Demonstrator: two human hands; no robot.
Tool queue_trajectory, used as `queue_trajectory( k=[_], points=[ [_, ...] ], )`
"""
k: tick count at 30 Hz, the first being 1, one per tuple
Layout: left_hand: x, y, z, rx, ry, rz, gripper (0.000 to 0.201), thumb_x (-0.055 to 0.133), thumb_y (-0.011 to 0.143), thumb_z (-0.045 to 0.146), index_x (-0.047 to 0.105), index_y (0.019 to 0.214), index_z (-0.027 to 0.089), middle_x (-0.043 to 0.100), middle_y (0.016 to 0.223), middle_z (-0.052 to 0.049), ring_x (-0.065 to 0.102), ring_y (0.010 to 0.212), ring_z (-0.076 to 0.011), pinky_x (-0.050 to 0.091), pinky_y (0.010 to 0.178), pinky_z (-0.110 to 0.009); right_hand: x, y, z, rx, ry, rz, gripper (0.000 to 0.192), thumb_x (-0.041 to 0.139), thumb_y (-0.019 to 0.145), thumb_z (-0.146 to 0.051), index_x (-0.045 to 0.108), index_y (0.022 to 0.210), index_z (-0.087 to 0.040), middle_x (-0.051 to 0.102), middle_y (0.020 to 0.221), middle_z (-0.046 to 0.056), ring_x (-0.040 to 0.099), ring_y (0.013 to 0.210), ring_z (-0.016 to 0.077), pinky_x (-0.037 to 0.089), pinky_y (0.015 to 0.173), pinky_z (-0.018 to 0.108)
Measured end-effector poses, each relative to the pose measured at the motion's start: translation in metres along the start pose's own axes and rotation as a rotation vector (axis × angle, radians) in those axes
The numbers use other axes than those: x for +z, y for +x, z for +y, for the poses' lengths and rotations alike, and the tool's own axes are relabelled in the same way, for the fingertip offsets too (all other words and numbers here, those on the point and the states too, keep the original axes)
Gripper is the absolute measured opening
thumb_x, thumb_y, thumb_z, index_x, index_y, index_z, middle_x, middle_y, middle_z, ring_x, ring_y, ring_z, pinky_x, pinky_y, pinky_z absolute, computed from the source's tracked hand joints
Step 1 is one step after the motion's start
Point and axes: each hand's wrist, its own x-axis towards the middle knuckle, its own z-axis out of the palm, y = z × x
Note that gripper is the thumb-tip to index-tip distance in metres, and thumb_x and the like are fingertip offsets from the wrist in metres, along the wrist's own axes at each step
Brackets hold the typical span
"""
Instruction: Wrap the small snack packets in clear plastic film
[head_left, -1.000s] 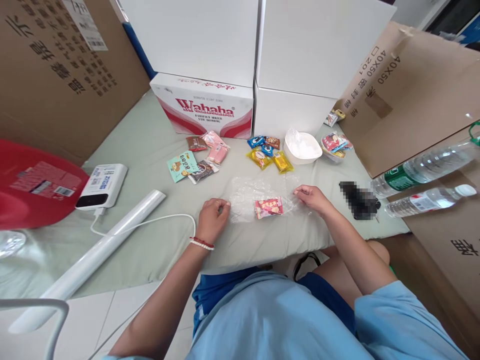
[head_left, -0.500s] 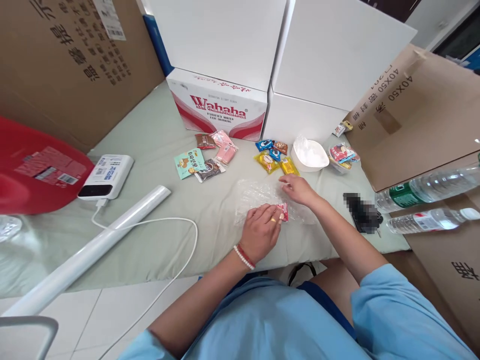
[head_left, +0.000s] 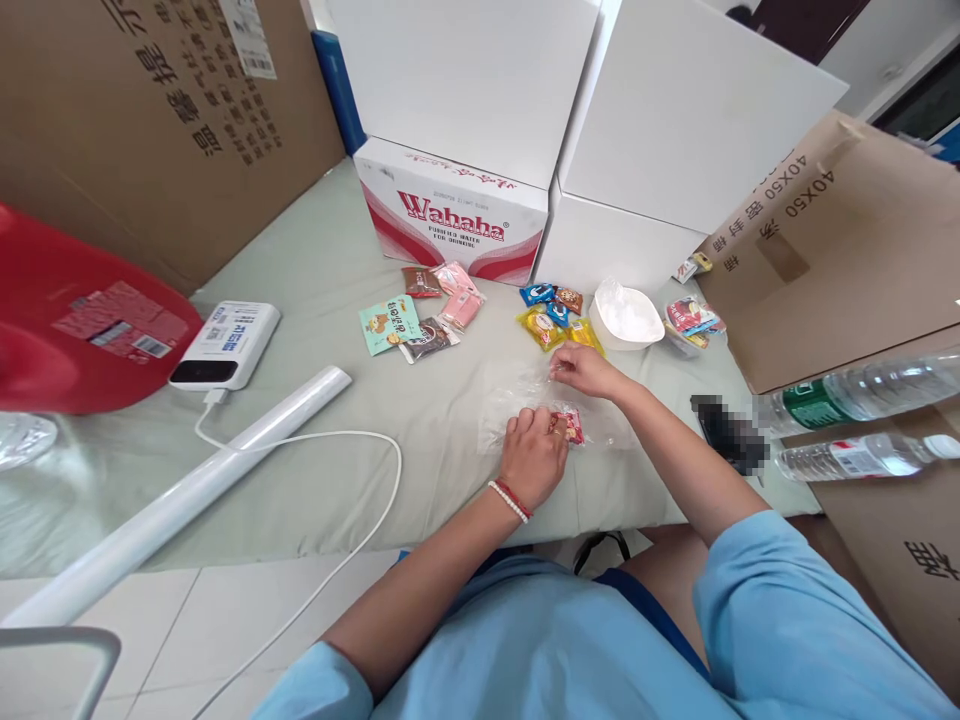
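A sheet of clear plastic film (head_left: 510, 392) lies on the pale green cloth (head_left: 322, 290). On the film rests a small red snack packet (head_left: 570, 425). My left hand (head_left: 532, 455) presses down on that packet, covering most of it. My right hand (head_left: 581, 368) pinches the film's far edge, just in front of several yellow and blue snack packets (head_left: 551, 315). Whether the film is lifted off the cloth I cannot tell.
A Wahaha carton (head_left: 454, 215) and white boxes stand behind. Pink, brown and green packets (head_left: 420, 315) lie left of centre, a white bowl (head_left: 626, 320) right. A film roll (head_left: 187, 495), power bank (head_left: 225, 345) and cable lie left; water bottles (head_left: 855, 395) right.
My left hand has moved right from the film's left edge onto the red packet. My right hand has shifted from the film's right edge to its far edge. The view has shifted a little.
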Motion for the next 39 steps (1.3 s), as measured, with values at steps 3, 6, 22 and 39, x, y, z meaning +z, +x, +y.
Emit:
queue_trajectory(
  k=[3,6,22,39],
  points=[
    [0.000,0.000,0.000,0.022,0.015,-0.008,0.030,0.047,0.104,0.032,0.068,0.123,0.023,0.065,0.102,-0.011,0.054,0.100,-0.0286,0.039,0.081,-0.044,-0.005,-0.031,-0.006,-0.167,0.056,0.060,0.006,0.066,0.092,-0.022,0.070,0.091,-0.018,0.061,0.083,0.002,0.057,0.074,0.0147,0.041,0.071,0.025],
    [0.002,0.000,-0.002,0.041,0.015,0.000,0.028,0.046,0.105,0.029,0.070,0.116,0.023,0.067,0.099,-0.010,0.056,0.100,-0.0275,0.038,0.080,-0.043,0.004,-0.066,-0.016,-0.264,0.035,0.098,0.010,0.060,0.096,-0.020,0.070,0.096,-0.020,0.060,0.086,0.003,0.058,0.078,0.0157,0.041,0.072,0.025],
    [0.009,-0.004,-0.033,-0.126,-0.355,0.089,0.006,0.065,0.089,0.025,0.069,0.091,0.022,0.072,0.081,-0.004,0.066,0.091,-0.0250,0.045,0.087,-0.039,0.081,-0.114,-0.022,-0.276,0.119,0.335,0.024,0.049,0.102,-0.016,0.070,0.111,-0.022,0.061,0.092,0.006,0.056,0.087,0.0198,0.046,0.077,0.030],
    [0.011,0.005,-0.070,-0.419,-0.300,0.058,0.069,0.080,0.070,0.048,0.064,0.128,0.016,0.051,0.137,-0.017,0.047,0.134,-0.0380,0.037,0.117,-0.051,0.087,-0.116,-0.027,-0.238,0.104,0.400,0.025,0.047,0.102,-0.017,0.065,0.119,-0.021,0.060,0.091,0.006,0.055,0.086,0.0213,0.048,0.078,0.033]
  ],
)
